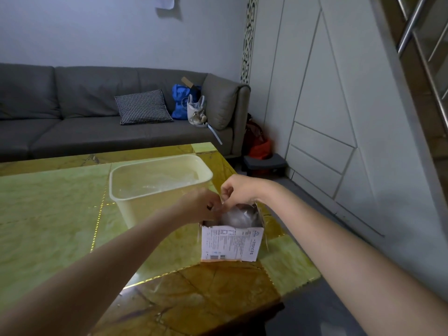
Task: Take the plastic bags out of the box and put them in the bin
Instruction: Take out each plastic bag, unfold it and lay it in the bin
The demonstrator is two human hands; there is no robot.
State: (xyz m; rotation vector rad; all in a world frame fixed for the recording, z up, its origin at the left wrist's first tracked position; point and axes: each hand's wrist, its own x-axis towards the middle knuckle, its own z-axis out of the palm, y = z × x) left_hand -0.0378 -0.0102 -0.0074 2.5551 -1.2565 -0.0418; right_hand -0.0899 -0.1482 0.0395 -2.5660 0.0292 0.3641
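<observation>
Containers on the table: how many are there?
2. A pale plastic bin stands toward the table's far side; a small printed cardboard box sits right of it, nearer the camera, with clear plastic showing inside.

two hands: left hand (202, 206), right hand (238, 190). one printed box (231, 243), one pale bin (158, 187), one table (60, 214). a clump of plastic bags (238, 215) in the box, number unclear. one sofa (84, 122), one checked cushion (143, 107), one blue bag (180, 100), one white bag (196, 111).
</observation>
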